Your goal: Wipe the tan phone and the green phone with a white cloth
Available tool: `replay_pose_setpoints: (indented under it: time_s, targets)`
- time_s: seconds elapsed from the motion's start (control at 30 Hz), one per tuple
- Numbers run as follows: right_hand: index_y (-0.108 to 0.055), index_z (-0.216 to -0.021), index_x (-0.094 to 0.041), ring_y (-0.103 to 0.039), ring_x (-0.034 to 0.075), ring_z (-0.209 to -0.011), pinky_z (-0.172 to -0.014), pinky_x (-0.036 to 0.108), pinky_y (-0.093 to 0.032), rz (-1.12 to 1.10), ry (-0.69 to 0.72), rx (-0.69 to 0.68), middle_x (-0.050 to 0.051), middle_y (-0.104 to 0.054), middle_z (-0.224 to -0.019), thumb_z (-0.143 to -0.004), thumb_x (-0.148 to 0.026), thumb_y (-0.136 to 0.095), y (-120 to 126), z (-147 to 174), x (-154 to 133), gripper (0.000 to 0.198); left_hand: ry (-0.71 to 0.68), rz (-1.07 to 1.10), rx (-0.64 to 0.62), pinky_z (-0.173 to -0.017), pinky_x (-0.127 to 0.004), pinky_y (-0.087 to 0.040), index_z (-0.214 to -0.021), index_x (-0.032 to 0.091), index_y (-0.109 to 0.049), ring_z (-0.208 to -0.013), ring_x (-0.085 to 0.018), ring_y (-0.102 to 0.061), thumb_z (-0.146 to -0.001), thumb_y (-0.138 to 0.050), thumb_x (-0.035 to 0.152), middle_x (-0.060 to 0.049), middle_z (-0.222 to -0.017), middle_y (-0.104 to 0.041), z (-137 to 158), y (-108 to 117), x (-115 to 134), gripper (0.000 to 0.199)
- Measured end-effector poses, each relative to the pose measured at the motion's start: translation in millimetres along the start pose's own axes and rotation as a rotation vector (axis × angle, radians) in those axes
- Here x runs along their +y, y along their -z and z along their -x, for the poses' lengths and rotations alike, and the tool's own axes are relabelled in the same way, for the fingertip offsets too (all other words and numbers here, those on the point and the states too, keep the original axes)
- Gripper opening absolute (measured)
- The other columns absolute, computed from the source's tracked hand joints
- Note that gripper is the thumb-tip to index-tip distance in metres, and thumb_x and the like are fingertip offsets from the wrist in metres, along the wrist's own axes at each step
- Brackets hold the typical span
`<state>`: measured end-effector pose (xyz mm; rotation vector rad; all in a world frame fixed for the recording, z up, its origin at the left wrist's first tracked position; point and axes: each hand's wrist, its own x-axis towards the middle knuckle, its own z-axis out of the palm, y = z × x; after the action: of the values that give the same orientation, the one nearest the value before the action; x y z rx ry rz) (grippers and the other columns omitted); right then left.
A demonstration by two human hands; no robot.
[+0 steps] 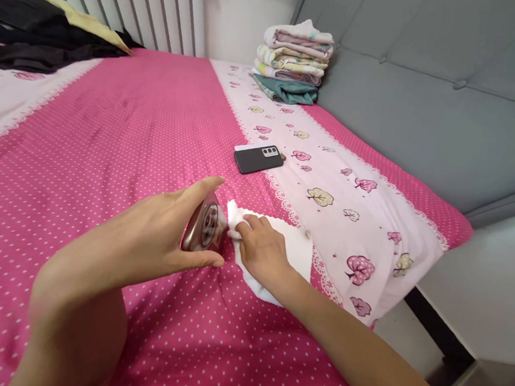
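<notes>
My left hand (176, 225) grips a phone (199, 227) by its edges, thumb on one side and fingers on the other. The phone is tilted up on edge, with its rosy-gold back and large round camera ring facing right. My right hand (263, 248) is closed on a white cloth (300, 252), pinching a bunched corner beside the phone. The rest of the cloth lies spread on the bed under and around that hand. Whether the cloth touches the phone I cannot tell.
A black phone (256, 159) lies further up the pink dotted bedspread (166, 105), on top of something pale. Folded fabrics (295, 57) are stacked by the grey headboard (409, 80). Dark clothes (40, 32) are heaped at the far left near a white radiator (152, 7).
</notes>
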<state>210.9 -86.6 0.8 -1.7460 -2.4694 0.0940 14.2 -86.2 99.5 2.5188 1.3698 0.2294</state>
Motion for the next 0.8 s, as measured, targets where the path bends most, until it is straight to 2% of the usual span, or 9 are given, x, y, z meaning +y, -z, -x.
replay_pose_setpoints:
  time_s: [0.33, 0.8]
  targets:
    - [-0.061, -0.109, -0.021, -0.053, 0.023, -0.103, -0.072, 0.032, -0.046, 0.002, 0.000, -0.015, 0.007, -0.060, -0.126, -0.090, -0.010, -0.047, 2.9, 0.0, -1.6, 0.026, -0.044, -0.023, 0.007, -0.071, -0.034, -0.048, -0.148, 0.022, -0.022, -0.086, -0.025, -0.066, -0.083, -0.059, 0.060, -0.010, -0.107, -0.066, -0.7, 1.1, -0.3, 0.084]
    - [-0.061, -0.109, -0.020, -0.053, 0.023, -0.103, -0.073, 0.032, -0.045, 0.000, 0.000, -0.020, 0.007, -0.060, -0.125, -0.090, -0.010, -0.047, 2.8, 0.7, -1.7, 0.025, 0.007, 0.022, -0.019, -0.075, -0.038, -0.047, -0.147, 0.023, -0.026, -0.089, -0.031, -0.066, -0.082, -0.055, 0.067, -0.012, -0.109, -0.066, -0.1, 2.8, 2.4, 0.084]
